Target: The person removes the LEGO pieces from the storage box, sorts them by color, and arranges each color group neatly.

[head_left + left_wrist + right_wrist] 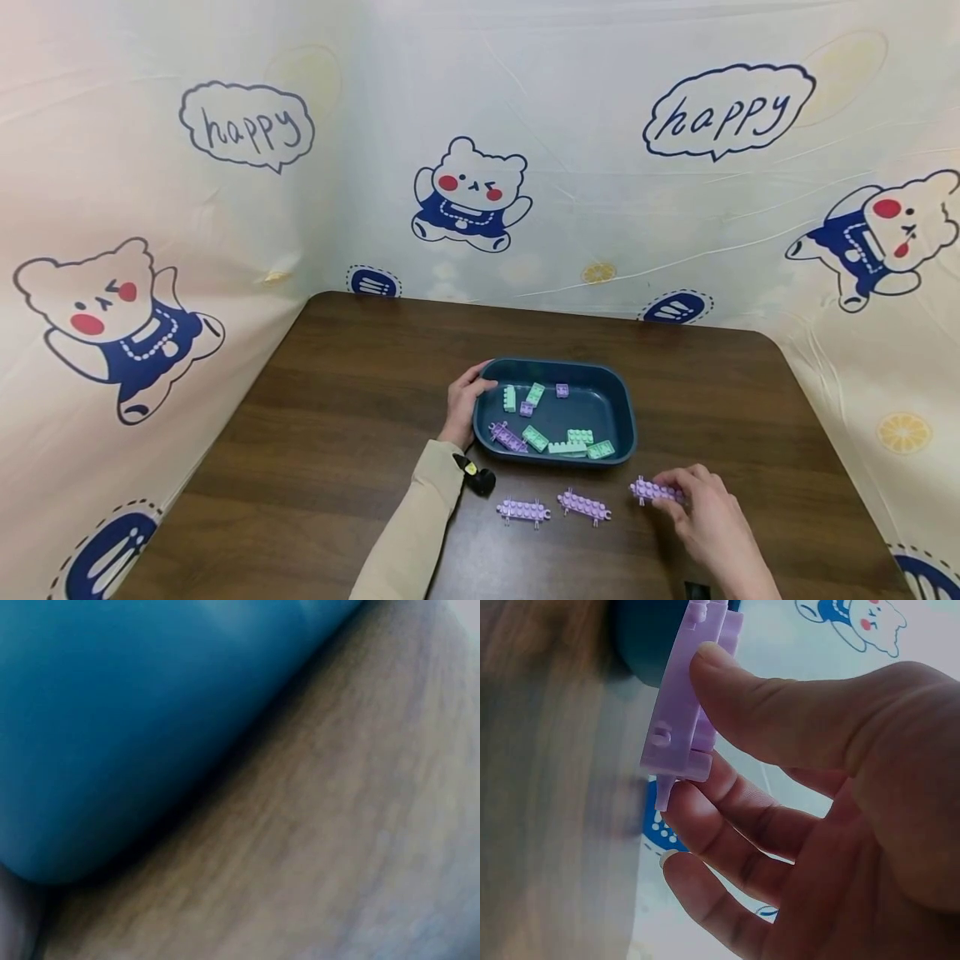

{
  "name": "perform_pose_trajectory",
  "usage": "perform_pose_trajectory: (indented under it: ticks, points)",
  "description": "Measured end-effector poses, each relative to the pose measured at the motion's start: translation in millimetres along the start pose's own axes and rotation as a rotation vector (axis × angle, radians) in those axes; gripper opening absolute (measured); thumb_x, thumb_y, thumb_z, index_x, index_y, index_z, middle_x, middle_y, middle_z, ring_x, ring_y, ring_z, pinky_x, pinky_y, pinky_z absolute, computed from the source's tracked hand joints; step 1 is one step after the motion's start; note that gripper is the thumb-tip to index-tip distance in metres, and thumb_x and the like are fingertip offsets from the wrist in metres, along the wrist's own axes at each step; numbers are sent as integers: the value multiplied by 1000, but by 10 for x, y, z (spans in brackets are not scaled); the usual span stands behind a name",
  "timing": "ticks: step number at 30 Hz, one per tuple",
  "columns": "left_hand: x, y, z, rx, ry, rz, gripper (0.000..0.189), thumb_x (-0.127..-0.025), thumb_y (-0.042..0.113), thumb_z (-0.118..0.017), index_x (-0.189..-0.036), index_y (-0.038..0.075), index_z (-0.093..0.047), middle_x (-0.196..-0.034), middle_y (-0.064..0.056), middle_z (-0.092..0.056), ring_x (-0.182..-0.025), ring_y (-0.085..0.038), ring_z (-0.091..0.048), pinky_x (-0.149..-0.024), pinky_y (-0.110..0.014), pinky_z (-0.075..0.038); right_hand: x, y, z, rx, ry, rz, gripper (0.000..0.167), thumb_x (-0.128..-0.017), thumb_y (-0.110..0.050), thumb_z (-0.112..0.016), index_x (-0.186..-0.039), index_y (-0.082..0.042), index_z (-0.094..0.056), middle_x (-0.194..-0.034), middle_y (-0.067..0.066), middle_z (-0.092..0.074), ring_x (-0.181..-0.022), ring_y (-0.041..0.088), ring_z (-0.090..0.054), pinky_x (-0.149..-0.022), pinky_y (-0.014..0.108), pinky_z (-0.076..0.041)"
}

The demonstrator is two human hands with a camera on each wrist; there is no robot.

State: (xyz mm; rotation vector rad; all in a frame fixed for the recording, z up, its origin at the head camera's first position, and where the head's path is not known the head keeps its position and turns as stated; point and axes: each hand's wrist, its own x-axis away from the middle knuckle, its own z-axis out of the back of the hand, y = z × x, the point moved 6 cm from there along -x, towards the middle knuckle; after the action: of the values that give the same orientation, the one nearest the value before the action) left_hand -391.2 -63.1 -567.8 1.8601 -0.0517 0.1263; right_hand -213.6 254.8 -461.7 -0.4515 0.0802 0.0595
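Note:
My left hand grips the left end of a dark blue plastic tray, its thumb over the rim. The tray's outer wall fills much of the left wrist view. Between thumb and fingers, my right hand pinches a long purple building brick with side pegs, right of the tray's near corner. The right wrist view shows this brick close up, with the thumb pressed on its face. Two similar purple bricks, a left one and a middle one, lie before the tray.
Inside the tray are several mint green bricks, one long purple brick and two small purple bricks. A brown wooden table carries everything. Printed cloth hangs around its back and sides.

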Motion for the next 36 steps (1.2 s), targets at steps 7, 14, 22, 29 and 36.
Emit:
perform_pose_trajectory:
  ticks: [7,14,22,29,36]
  points:
    - [4,1,-5,-2,-1,3,38,-82,17,-69,-120,15,-70,-126,-5,-63,-112,-23,-57,-95,-39,-46,12,50,-126,-4,-32,-5,16,-79,-12,-79,-90,-19,-70,-87,-2,-58,-83,21,-52,-70,44,-41]
    - [11,11,-4,4,8,-2,37,-83,15,-67,-120,14,-70,-125,-6,-63,-112,-23,-57,-94,-37,-46,2,94,-198,-2,-57,-32,16,-79,-11,-79,-90,-18,-70,-87,-1,-56,-85,23,-52,-72,47,-42]
    - [16,7,-5,5,-5,8,37,-84,16,-67,-120,15,-69,-127,-6,-62,-113,-24,-56,-94,-38,-47,-17,151,-296,-10,-155,-103,14,-82,-13,-77,-93,-17,-70,-90,1,-56,-87,24,-51,-75,48,-41]
    - [11,5,-5,8,-3,6,37,-83,15,-68,-120,14,-70,-127,-5,-62,-113,-24,-56,-97,-39,-45,-3,171,-310,-8,-146,-97,14,-81,-12,-77,-93,-17,-69,-90,2,-56,-88,26,-53,-75,50,-41]
    - [13,5,-9,7,-4,2,37,-84,15,-67,-121,13,-69,-127,-6,-62,-114,-25,-55,-99,-42,-43,1,200,-345,-1,-175,-108,14,-82,-14,-77,-93,-18,-69,-90,1,-56,-89,25,-53,-75,50,-42]
